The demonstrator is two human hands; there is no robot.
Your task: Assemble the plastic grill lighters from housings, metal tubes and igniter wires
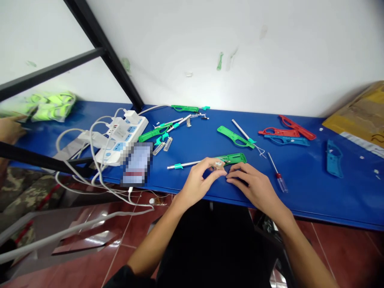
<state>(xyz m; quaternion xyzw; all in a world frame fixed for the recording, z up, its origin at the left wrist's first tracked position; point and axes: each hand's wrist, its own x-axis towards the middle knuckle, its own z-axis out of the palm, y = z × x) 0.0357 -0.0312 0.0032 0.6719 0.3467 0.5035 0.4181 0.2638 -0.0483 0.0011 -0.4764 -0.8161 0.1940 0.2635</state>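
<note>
My left hand (199,180) pinches a small clear, whitish plastic part (220,164) between thumb and fingers, just above the table's front edge. Behind the fingertips lies an open green lighter-shaped half shell (235,159), partly covered by both hands. A thin metal tube (189,163) with a teal clip points left from it. My right hand (255,186) is beside the left, its thumb and finger tips drawn close together near the shell; whatever they grip is hidden. To its right rests a screwdriver (279,176) with a red and clear handle.
Another green shell (234,136), red shells (297,127) and blue shells (334,159) lie on the blue table (306,180). A power strip (132,136) with cables and a blurred phone (137,164) are left. A carton (357,116) stands right. Another person's hand (12,130) is far left.
</note>
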